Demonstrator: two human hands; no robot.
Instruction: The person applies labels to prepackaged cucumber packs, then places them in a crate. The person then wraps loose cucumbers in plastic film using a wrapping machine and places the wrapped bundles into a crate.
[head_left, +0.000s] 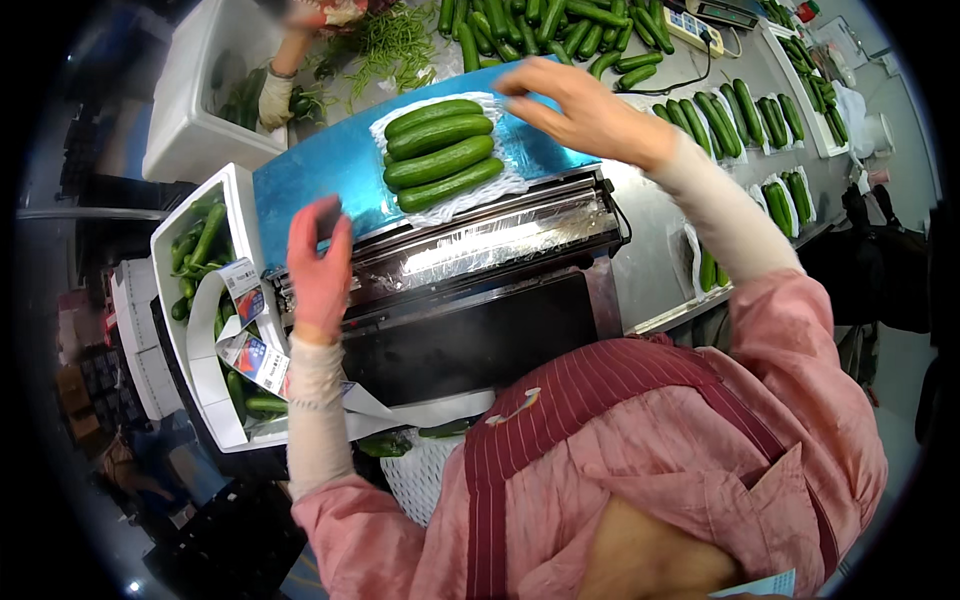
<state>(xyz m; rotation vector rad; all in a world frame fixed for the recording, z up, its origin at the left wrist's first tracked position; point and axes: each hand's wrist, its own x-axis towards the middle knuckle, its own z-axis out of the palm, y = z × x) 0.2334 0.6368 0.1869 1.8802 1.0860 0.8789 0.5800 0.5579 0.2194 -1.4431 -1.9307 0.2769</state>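
Several green cucumbers (442, 161) lie side by side on a white foam net (506, 182), which rests on a blue sheet (300, 187). My left hand (322, 262) is raised near the sheet's left front edge, slightly blurred, fingers apart and nothing visibly held. Past the upper right of the cucumbers, my right hand (562, 101) hovers with fingers spread and empty. Just in front of the net, clear film (517, 240) stretches over the rollers of a film wrapping machine (615, 225). Its black plate (480, 330) sits nearest my body.
At left, a foam box (244, 195) holds cucumbers, with a printed label strip (199, 337) draped over it. Another person's gloved hand (276, 101) reaches into a second foam box (184, 112). Loose cucumbers (555, 26), green chillies (394, 45), a power strip (686, 30) and packed cucumbers (716, 124) lie beyond.
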